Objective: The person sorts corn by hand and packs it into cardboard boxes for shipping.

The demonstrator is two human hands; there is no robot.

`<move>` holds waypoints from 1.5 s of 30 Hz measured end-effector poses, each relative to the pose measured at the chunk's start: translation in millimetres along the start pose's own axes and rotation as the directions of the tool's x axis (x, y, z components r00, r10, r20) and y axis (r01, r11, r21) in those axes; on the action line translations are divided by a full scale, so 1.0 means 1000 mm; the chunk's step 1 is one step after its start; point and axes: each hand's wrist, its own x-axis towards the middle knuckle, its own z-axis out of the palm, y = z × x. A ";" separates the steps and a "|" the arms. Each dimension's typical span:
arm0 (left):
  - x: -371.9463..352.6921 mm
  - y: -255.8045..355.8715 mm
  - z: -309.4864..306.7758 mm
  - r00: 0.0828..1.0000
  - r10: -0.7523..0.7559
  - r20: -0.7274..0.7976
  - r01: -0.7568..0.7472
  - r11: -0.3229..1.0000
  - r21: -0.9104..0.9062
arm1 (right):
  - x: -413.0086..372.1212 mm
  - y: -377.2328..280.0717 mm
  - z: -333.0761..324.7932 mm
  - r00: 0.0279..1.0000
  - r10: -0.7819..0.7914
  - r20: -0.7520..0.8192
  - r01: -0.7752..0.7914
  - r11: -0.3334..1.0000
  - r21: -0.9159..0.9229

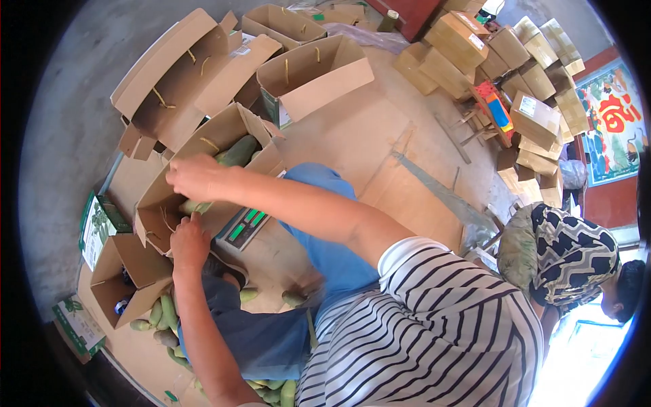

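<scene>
An open cardboard box [254, 125] stands in front of me with long green vegetables [239, 152] inside. My right hand [198, 178] is over the box's middle, its fingers bent; whether it holds anything is hidden. Lower down, my left hand [190, 241] is at the box's near side, fingertips close to a pale green vegetable [195, 207]; its grip cannot be made out. A scale [243, 227] with lit green displays sits beside the box, below my right forearm.
More open boxes [315, 71] stand beyond. A smaller box [130, 278] and loose green vegetables [165, 314] lie at the lower left. Stacked cartons [536, 119], a small stool [494, 112] and a bent-over person [576, 254] are at the right.
</scene>
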 end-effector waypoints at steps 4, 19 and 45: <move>0.001 -0.003 0.007 1.000 -0.005 -0.026 0.005 1.000 -0.030 | 0.009 0.012 -0.037 0.987 0.089 -0.134 -0.075 0.992 0.105; 0.016 0.000 0.021 0.998 -0.019 -0.063 0.014 0.996 -0.083 | 0.016 0.107 -0.020 0.931 0.346 0.114 -0.278 0.877 -0.392; 0.032 0.102 -0.023 0.829 0.557 -0.047 -0.552 0.830 0.079 | -0.162 0.137 -0.124 0.893 0.374 0.248 -0.305 0.911 -0.276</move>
